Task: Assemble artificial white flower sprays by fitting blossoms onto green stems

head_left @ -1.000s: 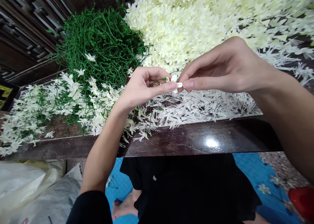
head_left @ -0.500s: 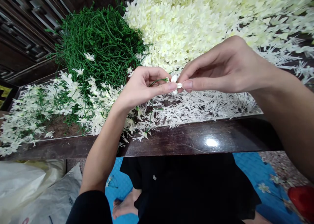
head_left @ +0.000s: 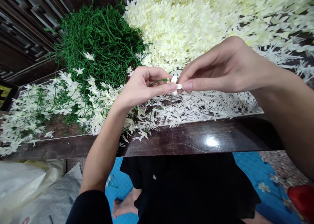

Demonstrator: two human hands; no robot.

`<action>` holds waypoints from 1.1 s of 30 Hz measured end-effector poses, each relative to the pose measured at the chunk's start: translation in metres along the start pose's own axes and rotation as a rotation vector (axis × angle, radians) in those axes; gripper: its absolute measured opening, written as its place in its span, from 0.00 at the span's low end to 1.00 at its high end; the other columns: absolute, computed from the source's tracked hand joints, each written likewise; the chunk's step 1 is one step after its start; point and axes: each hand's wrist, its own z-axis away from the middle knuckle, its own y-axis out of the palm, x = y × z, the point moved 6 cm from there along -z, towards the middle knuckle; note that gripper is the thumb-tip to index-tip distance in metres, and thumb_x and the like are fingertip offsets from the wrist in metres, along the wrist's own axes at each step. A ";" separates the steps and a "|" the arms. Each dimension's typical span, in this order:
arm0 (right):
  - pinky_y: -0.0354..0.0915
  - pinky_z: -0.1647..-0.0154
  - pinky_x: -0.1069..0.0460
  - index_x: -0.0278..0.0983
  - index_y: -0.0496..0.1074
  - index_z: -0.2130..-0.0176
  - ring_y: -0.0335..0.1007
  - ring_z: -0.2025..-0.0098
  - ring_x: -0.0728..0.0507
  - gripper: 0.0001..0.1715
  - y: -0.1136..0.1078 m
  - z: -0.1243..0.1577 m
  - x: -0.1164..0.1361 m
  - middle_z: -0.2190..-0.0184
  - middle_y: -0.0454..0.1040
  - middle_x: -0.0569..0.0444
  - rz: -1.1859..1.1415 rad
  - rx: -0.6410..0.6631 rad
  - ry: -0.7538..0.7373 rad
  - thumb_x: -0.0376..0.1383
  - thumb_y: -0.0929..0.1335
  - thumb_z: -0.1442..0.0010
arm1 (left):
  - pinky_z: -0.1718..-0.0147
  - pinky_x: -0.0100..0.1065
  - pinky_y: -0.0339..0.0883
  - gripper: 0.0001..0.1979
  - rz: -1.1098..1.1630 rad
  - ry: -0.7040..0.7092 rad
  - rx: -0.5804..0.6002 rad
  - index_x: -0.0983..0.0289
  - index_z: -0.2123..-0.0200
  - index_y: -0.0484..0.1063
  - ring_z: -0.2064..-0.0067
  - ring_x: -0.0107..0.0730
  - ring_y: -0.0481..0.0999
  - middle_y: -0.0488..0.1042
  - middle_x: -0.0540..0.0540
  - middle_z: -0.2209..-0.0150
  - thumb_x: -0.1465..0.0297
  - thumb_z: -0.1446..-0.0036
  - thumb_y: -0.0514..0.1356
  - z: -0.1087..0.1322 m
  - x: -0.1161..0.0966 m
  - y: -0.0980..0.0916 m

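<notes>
My left hand (head_left: pixel 143 86) is closed in a pinch on a small artificial flower (head_left: pixel 174 79) with white petals, its thin green stem (head_left: pixel 158 82) curving back under the fingers. Thumb and forefinger of my right hand (head_left: pixel 230 72) are pinched on a petal at the flower's right side. The fingertips cover part of the flower's centre. Both hands are just above the table, over a layer of thin white spiky flower pieces (head_left: pixel 201 103). Behind them lies a big heap of pale yellow petal pieces (head_left: pixel 169 34).
A mound of green plastic stems (head_left: pixel 98 44) stands at the back left. Assembled white flowers (head_left: pixel 67 93) spread along the table's left side. The dark wooden table edge (head_left: pixel 171 140) runs before my lap. White sacks (head_left: pixel 36 191) and a blue mat (head_left: pixel 122 184) are below.
</notes>
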 end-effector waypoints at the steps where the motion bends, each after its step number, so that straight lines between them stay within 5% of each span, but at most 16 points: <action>1: 0.72 0.77 0.48 0.43 0.85 0.65 0.77 0.73 0.44 0.15 0.000 0.000 0.000 0.71 0.84 0.53 0.002 0.006 -0.004 0.51 0.80 0.42 | 0.73 0.30 0.68 0.08 0.006 0.000 0.000 0.62 0.66 0.81 0.68 0.29 0.80 0.80 0.52 0.69 0.65 0.41 0.72 0.000 0.000 0.000; 6: 0.67 0.80 0.49 0.42 0.85 0.65 0.73 0.76 0.46 0.15 0.000 0.000 0.000 0.74 0.82 0.54 0.028 -0.004 -0.028 0.50 0.79 0.40 | 0.67 0.31 0.75 0.10 0.030 -0.024 -0.020 0.62 0.62 0.80 0.62 0.32 0.83 0.82 0.53 0.64 0.63 0.41 0.72 -0.001 -0.001 0.001; 11: 0.68 0.77 0.47 0.41 0.84 0.67 0.73 0.75 0.45 0.15 0.000 -0.001 -0.002 0.73 0.82 0.53 0.051 -0.065 0.014 0.50 0.79 0.41 | 0.65 0.31 0.75 0.15 -0.072 -0.009 -0.192 0.61 0.57 0.77 0.52 0.38 0.82 0.80 0.56 0.55 0.62 0.42 0.74 -0.002 0.000 -0.006; 17: 0.68 0.74 0.46 0.40 0.83 0.71 0.72 0.74 0.43 0.14 -0.002 -0.003 -0.007 0.74 0.81 0.50 0.069 -0.191 0.057 0.47 0.79 0.42 | 0.72 0.29 0.69 0.15 -0.138 0.053 -0.317 0.62 0.67 0.76 0.58 0.35 0.81 0.81 0.57 0.61 0.57 0.40 0.72 0.000 0.000 -0.007; 33: 0.60 0.78 0.50 0.38 0.85 0.69 0.68 0.75 0.46 0.10 0.004 -0.006 -0.014 0.77 0.77 0.53 0.074 -0.131 0.063 0.43 0.79 0.42 | 0.82 0.29 0.52 0.15 -0.076 0.138 -0.249 0.64 0.70 0.82 0.72 0.27 0.75 0.84 0.56 0.69 0.58 0.40 0.69 -0.002 -0.001 0.001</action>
